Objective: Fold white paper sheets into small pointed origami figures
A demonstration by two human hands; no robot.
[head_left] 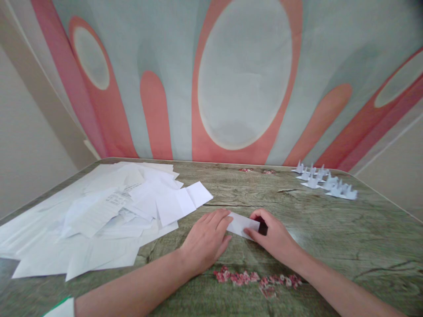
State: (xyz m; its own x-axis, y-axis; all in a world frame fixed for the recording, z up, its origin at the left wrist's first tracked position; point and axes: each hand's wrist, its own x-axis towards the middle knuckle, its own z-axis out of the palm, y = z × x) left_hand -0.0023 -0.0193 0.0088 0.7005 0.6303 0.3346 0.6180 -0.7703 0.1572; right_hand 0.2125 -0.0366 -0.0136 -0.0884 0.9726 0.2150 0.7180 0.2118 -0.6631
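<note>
While it fills the whole far side, a grey-blue backdrop with coral-red rounded bands and pale ovals (244,75) is the largest thing here. In front of it lies a grey-brown desk with a wood-grain surface (357,233), whose far corners are rounded. On the left part of the desk spreads a wide, loose heap of white paper sheets (109,237); a few of these sheets carry printed lines, and the heap lies near the left hand (205,240). This hand is palm down, its fingers side by side and its thumb apart from them; whether it pinches anything, I cannot tell. The right hand (276,233) is clamped with thumb and forefinger on the white piece between both hands. At the far right of the desk, a group of small folded white paper figures with pointed tips (312,181) stands in rows. Nearer, a pink-and-red flower pattern (244,277) shows between the forearms. The small rectangular piece of white paper (243,225) is at the desk's middle, its left end under the left fingertips.
</note>
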